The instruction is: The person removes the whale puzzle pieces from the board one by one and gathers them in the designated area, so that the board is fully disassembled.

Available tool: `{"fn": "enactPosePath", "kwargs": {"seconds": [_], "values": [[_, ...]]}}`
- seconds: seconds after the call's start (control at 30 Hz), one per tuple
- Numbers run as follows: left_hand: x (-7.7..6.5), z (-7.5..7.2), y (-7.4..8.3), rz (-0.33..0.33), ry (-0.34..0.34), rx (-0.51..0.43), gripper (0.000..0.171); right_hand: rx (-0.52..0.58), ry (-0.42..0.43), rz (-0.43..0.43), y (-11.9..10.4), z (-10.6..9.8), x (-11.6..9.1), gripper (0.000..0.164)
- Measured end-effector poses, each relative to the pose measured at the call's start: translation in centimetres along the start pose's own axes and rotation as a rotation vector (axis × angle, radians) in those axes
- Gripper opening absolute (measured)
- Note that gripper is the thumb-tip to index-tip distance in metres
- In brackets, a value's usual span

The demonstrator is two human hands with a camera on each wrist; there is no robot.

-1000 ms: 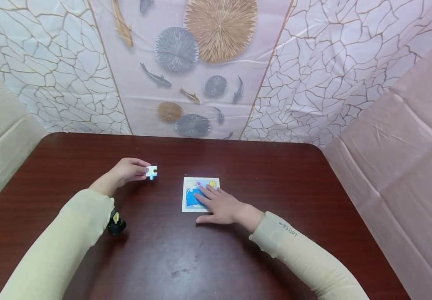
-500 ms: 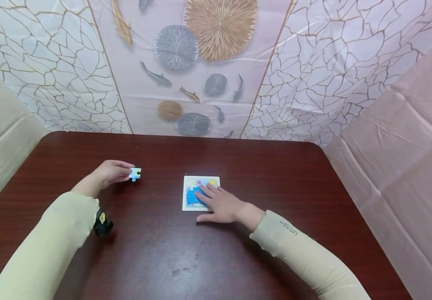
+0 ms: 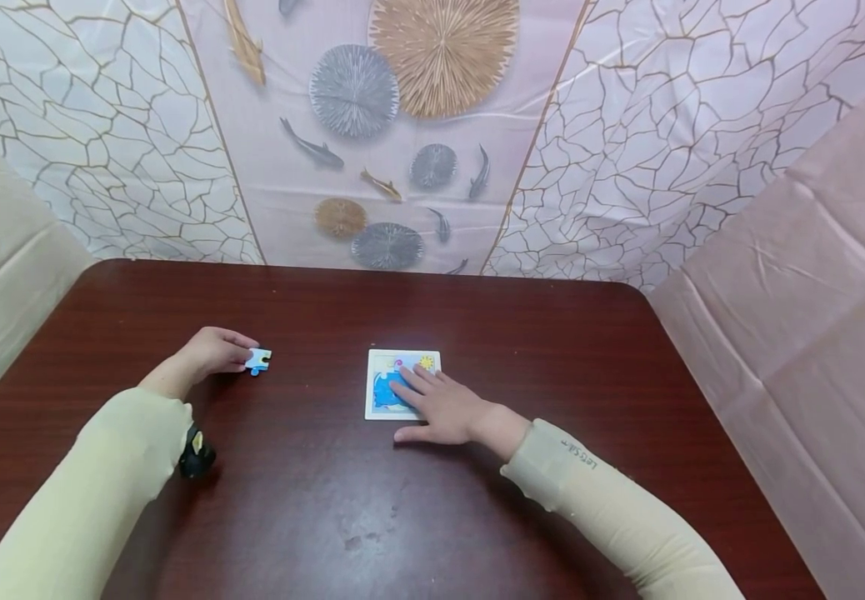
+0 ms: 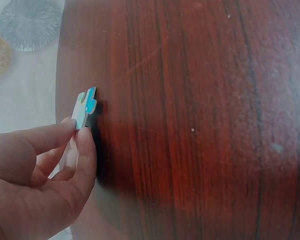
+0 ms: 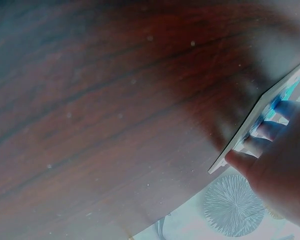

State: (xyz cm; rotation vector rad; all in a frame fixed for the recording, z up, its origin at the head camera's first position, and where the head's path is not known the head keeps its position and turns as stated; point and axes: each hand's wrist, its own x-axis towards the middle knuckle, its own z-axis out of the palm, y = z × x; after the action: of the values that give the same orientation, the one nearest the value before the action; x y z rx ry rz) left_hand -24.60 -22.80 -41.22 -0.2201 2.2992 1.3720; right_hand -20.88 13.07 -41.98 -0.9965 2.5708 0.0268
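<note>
My left hand (image 3: 211, 352) pinches a light-blue jigsaw puzzle piece (image 3: 258, 361) between thumb and fingers, over the left part of the table. In the left wrist view the piece (image 4: 83, 109) is seen nearly edge-on, tipped up, with a blue knob on one side. My right hand (image 3: 443, 410) lies with spread fingers on a square jigsaw puzzle board (image 3: 370, 407) in the middle. The board has a white frame, a blue figure and a yellow sun; its right part is hidden under the hand. In the right wrist view the fingertips touch the board (image 5: 262, 102).
The dark red-brown wooden table (image 3: 522, 333) has rounded far corners. A patterned cloth (image 3: 395, 167) hangs behind it, and plain cloth hangs on both sides. A small black device (image 3: 196, 454) sits at the left wrist.
My left hand has moved left, away from the board, and slightly nearer the table's front, carrying the puzzle piece. The right hand stays on the board.
</note>
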Motion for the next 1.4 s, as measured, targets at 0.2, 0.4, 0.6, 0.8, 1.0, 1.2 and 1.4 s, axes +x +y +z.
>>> {"fn": "enactPosePath", "kwargs": {"seconds": [0.2,0.4,0.6,0.8,1.0,1.2,1.4], "values": [[-0.2,0.0,0.3,0.017,0.022,0.03,0.036,0.006,0.002,-0.007,0.0,-0.1,0.0,0.081],[-0.5,-0.1,0.2,0.015,0.053,0.075,0.035,0.023,-0.001,-0.006,0.0,-0.2,0.1,0.079],[-0.8,-0.1,0.5,0.034,0.063,0.104,0.039,0.045,0.012,-0.005,0.0,-0.5,0.1,0.076],[-0.6,0.8,1.5,0.075,0.022,0.047,0.045,0.059,0.019,0.008,-0.1,-0.5,0.1,0.074],[-0.2,2.9,3.2,0.12,-0.049,0.004,0.045,0.082,0.024,0.011,-0.1,-0.3,-0.1,0.075],[0.5,5.7,5.0,0.144,-0.11,-0.049,0.042,0.078,0.048,0.0,0.1,-0.2,-0.7,0.075],[0.8,7.8,6.3,0.137,-0.136,-0.036,0.04,0.092,0.051,0.011,0.4,-0.1,-1.7,0.078]]}}
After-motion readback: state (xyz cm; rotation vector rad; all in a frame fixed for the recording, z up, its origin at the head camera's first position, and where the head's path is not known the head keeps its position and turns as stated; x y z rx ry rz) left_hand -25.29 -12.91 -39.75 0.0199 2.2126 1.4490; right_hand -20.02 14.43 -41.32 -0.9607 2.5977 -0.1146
